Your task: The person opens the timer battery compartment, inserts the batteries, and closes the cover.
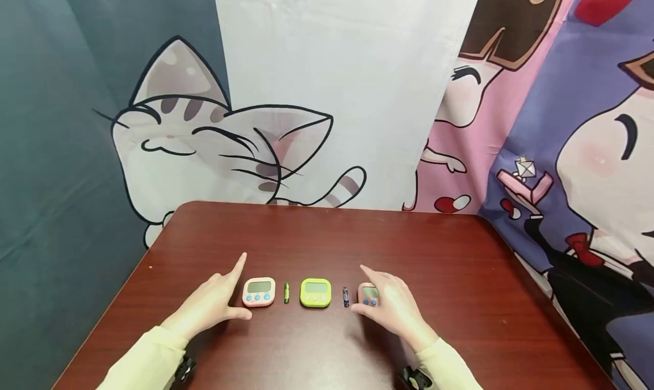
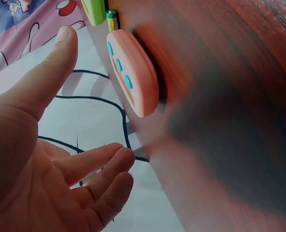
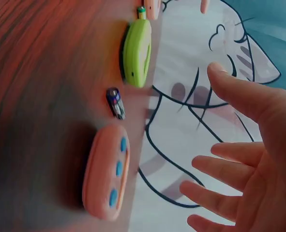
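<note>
Three small digital timers lie in a row: a pink one [image 1: 259, 292] on the left, a lime green one [image 1: 315, 292] in the middle and another pink one [image 1: 367, 293] on the right. Both pink timers have blue buttons. A green battery [image 1: 286, 293] lies between the left and middle timers, a dark blue battery [image 1: 346, 297] between the middle and right ones. Just left of the left timer is my left hand [image 1: 209, 306], thumb spread from its fingers, holding nothing. My right hand [image 1: 394, 306], also spread and holding nothing, partly covers the right timer in the head view.
The timers and batteries lie on a dark reddish-brown table [image 1: 327, 237] with rounded back corners. Behind it hangs a cloth backdrop [image 1: 347, 66] printed with a cartoon cat and figures. Each wrist carries a small black device below its pale sleeve [image 1: 148, 359].
</note>
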Demonstrator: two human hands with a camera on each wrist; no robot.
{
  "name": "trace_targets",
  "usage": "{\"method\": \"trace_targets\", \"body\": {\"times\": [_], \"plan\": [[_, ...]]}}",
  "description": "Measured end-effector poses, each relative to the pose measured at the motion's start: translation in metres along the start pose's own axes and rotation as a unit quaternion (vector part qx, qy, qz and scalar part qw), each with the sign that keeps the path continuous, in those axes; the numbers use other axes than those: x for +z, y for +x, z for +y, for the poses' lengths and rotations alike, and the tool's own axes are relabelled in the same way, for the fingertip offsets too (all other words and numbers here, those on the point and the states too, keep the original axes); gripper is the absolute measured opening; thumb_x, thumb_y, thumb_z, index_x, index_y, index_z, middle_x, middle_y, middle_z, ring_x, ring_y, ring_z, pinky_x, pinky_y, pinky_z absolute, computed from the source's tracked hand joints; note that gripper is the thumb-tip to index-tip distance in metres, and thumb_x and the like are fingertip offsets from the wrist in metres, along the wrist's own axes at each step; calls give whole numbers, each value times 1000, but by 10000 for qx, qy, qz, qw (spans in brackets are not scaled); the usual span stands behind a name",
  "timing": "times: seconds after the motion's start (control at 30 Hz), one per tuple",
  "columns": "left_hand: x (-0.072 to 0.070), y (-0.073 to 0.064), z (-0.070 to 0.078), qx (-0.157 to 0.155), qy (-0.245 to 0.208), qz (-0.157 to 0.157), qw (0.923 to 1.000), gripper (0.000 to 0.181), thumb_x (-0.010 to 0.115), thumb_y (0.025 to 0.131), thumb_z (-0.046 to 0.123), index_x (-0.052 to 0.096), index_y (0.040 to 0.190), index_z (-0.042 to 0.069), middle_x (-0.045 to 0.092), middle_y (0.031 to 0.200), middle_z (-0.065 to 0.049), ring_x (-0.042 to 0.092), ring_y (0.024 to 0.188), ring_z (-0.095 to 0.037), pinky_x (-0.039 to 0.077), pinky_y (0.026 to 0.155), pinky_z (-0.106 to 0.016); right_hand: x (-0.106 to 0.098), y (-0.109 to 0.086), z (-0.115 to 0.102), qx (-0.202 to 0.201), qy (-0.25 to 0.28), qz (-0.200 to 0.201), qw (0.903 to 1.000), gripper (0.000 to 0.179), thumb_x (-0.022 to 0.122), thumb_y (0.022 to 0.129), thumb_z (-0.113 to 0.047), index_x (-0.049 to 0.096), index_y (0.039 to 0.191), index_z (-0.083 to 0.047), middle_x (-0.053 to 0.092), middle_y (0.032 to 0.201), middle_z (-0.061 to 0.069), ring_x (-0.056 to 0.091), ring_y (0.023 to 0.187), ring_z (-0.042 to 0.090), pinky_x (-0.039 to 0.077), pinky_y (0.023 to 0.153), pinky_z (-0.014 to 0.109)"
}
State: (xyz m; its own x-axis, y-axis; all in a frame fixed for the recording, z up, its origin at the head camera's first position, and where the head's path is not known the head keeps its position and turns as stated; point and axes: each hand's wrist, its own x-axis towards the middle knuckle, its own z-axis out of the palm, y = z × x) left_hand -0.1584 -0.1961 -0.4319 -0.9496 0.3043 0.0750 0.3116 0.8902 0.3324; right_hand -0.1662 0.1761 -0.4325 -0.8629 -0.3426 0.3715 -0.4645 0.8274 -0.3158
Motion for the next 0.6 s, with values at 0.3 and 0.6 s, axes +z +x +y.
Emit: {"method": "trace_targets", "body": {"times": [0.3, 0.6], "plan": [[3, 2, 1, 69, 169, -43, 9998, 96, 84, 64, 42, 43, 139, -1, 65, 116, -14, 50, 85, -25, 46, 76, -41, 18, 8, -19, -72, 25, 2, 10000, 66, 83, 66, -42, 65, 122, -14, 57, 65, -14, 55, 84, 17, 43, 77, 38], [5, 2, 3, 232, 491, 124, 9984, 83, 84, 65, 38, 54, 131, -1, 57, 130, -14, 47, 85, -23, 42, 77, -41, 35, 18, -33, -334, -108, -174, 9992, 67, 82, 67, -43, 62, 125, -16, 62, 125, 0, 54, 98, 22, 42, 74, 39]]}}
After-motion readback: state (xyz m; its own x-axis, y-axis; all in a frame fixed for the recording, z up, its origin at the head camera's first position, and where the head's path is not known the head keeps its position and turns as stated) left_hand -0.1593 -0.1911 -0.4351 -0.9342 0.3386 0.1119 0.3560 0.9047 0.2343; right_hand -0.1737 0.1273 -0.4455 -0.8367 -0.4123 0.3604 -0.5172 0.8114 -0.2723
